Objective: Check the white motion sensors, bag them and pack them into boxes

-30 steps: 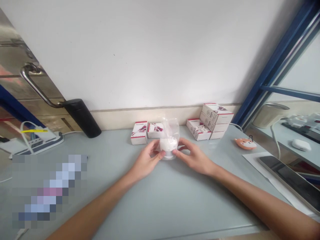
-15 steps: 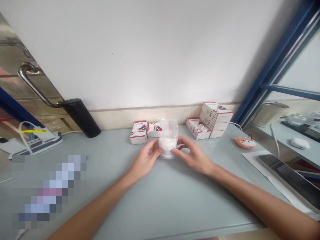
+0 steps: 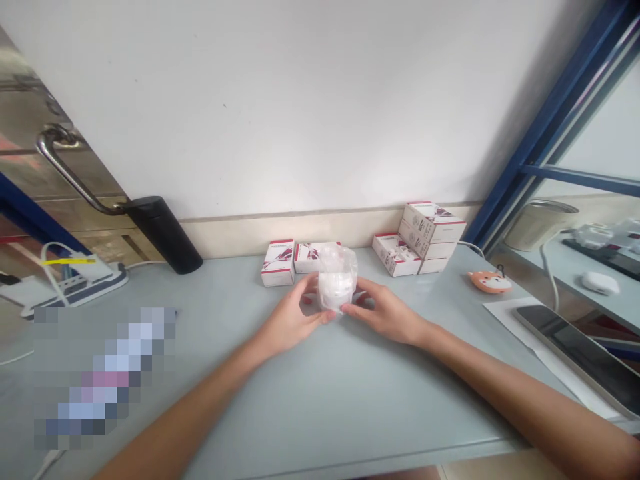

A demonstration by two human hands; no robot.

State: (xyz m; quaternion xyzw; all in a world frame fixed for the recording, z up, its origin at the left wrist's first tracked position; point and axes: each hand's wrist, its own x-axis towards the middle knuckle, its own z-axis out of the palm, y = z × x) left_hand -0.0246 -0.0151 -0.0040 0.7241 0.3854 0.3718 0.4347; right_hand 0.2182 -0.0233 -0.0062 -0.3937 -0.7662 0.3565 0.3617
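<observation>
1. The person's left hand [image 3: 293, 321] comes in from the lower left. Its fingers are curled about halfway, and the thumb and fingertips are closed against the left side of a white round piece [image 3: 334, 288].
2. The right hand [image 3: 386, 313] mirrors it from the other side. Its fingers are bent and pressed to the right side of the same piece, so the piece is gripped between both hands.
3. The piece sits inside a clear plastic bag [image 3: 339, 259], whose loose, crumpled top stands up above the fingertips.
4. The bagged piece is held low over the grey table [image 3: 320, 400], out toward the far middle and not far from the wall. From here I cannot tell whether its underside touches the tabletop.
5. Just behind it, a pair of small red-and-white boxes [image 3: 279, 263] lies side by side near the skirting. The bag's top partly hides the right-hand one.
6. Further right along the wall is a stack of boxes [image 3: 425, 240] of the same kind, close to the right hand but apart from it.
7. Beyond that lies an orange fox-shaped trinket [image 3: 490, 282]. A dark flat screen [image 3: 575, 353] rests on a white sheet at the table's right edge.
8. Off to the left, a black cylinder [image 3: 163, 233] leans against the wall, and a white power strip [image 3: 75, 285] with cables lies past it, well away from both hands.
</observation>
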